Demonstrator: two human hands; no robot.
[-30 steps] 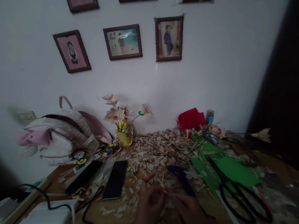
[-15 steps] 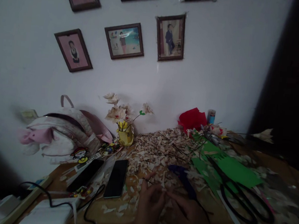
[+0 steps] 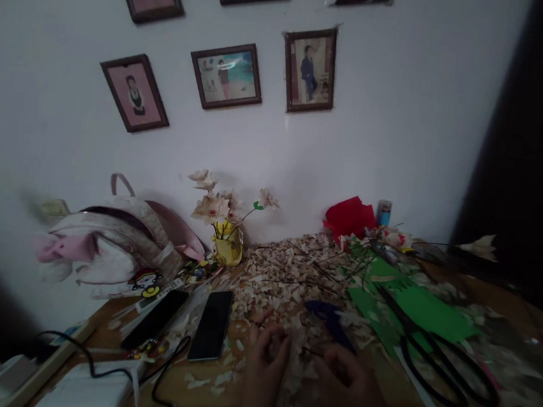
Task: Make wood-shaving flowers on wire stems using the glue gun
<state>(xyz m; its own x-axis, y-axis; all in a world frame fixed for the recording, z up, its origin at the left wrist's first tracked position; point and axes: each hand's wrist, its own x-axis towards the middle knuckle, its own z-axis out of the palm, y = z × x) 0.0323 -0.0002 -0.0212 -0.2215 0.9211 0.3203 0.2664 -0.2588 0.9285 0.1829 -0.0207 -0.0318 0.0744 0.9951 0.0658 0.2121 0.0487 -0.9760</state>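
Observation:
My left hand (image 3: 267, 350) is low in the middle of the head view, its fingers curled into a pinch. A short thin dark piece shows by its fingertips, too dim to name. To its right, my right hand (image 3: 344, 374) is closed on a thin dark stem (image 3: 313, 352), whose end points toward the left hand. The two hands are apart. Just beyond the right hand lies a blue glue gun (image 3: 332, 321). Pale petal-like scraps (image 3: 289, 263) cover the table around and behind the hands.
Black scissors (image 3: 430, 347) lie on green sheets (image 3: 434, 309) at right. Two phones, one a dark phone (image 3: 211, 326), lie at left near a cable and a white box (image 3: 90, 387). A yellow vase (image 3: 229, 247) with paper-like flowers, a backpack (image 3: 115, 233) and red paper (image 3: 351, 217) stand along the wall.
My hands were touching at the fingertips and have drawn apart, the right one moving a little to the right. The thin stem between them now shows at the right hand.

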